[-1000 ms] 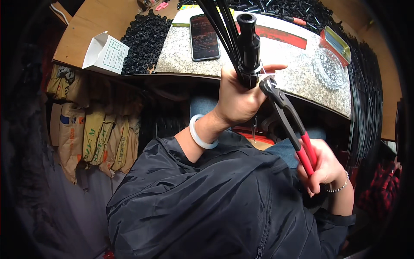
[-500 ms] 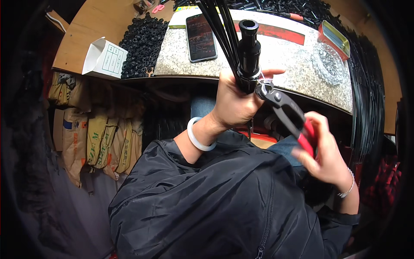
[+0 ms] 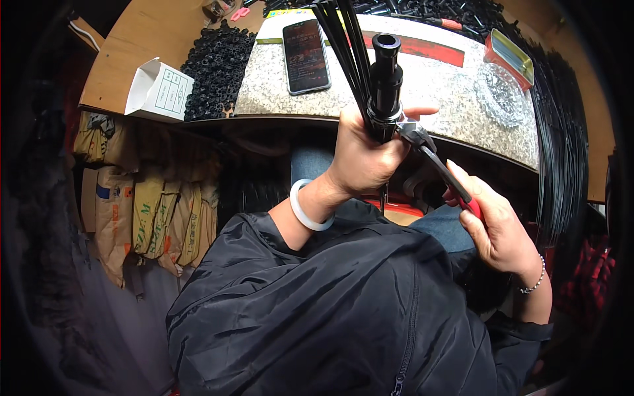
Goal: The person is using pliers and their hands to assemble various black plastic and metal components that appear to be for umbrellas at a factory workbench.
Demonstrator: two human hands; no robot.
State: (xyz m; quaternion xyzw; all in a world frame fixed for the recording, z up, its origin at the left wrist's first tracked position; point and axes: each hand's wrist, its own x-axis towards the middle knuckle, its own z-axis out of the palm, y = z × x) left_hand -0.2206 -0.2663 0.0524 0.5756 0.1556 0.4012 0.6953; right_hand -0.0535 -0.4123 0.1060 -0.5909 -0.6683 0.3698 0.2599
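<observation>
left hand (image 3: 360, 158) grips the black cylindrical plastic fitting (image 3: 386, 76) near the granite slab (image 3: 456, 86); right hand (image 3: 495, 224) squeezes red-handled pliers (image 3: 442, 171) at its base. keep the fitting steady, squeeze squarely.

Left hand (image 3: 362, 158) fisted; right hand (image 3: 496, 224) clenched.

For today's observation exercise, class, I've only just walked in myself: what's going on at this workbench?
A person in a black jacket grips a black tube fitting and a bundle of thin black rods upright in the left hand. The right hand squeezes red-handled pliers, whose head sits at a metal band low on the fitting. On the stone slab behind lie a phone and, to its left, a heap of small black parts beside a white box.
</observation>
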